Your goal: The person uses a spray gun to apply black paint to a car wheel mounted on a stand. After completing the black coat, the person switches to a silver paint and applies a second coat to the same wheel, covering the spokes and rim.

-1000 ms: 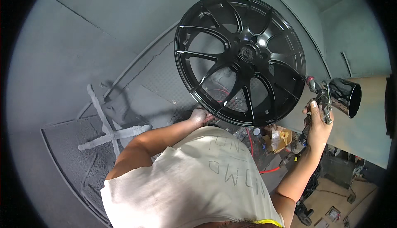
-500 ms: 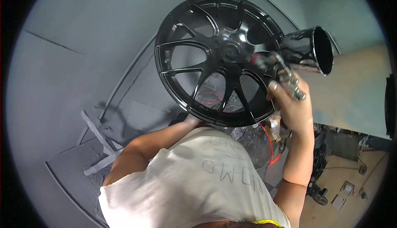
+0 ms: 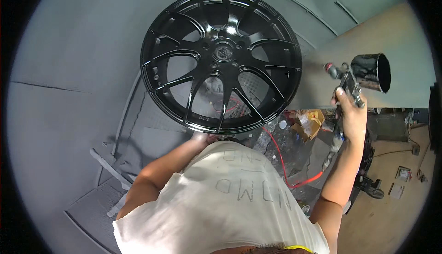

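Wheel (image 3: pixel 224 53) before you: face looks fully glossy black; what is left, cannot tell. Right of wheel: your right hand (image 3: pixel 354 118), fingers around spray gun (image 3: pixel 352 88). At wheel's near edge: left hand (image 3: pixel 201 137), finger grip cannot tell.

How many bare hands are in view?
2: the left hand, partly hidden, at the lower edge of the glossy black spoked wheel; the right hand, gripping a metal spray gun with a dark cylindrical cup.
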Available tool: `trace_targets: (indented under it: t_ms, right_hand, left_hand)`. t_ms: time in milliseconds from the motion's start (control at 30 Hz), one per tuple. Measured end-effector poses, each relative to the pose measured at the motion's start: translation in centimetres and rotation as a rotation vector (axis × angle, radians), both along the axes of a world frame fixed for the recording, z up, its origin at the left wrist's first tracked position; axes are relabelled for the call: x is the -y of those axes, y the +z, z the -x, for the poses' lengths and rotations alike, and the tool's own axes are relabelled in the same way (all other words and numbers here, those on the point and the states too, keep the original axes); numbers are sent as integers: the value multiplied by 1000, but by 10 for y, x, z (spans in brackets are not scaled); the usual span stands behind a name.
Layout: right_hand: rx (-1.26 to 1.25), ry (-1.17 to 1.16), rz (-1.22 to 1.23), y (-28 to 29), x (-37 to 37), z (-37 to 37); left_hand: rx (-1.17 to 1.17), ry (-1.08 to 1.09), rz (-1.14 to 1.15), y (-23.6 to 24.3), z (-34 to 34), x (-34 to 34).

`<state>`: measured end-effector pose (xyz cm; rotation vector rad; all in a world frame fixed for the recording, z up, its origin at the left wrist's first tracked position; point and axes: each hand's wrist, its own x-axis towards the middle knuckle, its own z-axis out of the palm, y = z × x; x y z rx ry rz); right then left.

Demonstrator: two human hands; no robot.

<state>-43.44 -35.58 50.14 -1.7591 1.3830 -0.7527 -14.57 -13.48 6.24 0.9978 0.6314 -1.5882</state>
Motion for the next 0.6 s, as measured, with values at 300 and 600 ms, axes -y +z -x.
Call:
trace_targets:
  t_ms: [300,600]
  right_hand:
    - [216,360,-662,-4,-89,47]
    - [-188,201,-62,-13,-2,35]
  left_hand:
    - [473,-487,-9,42,1,-28]
    - [854,-907,300,57,11,-56]
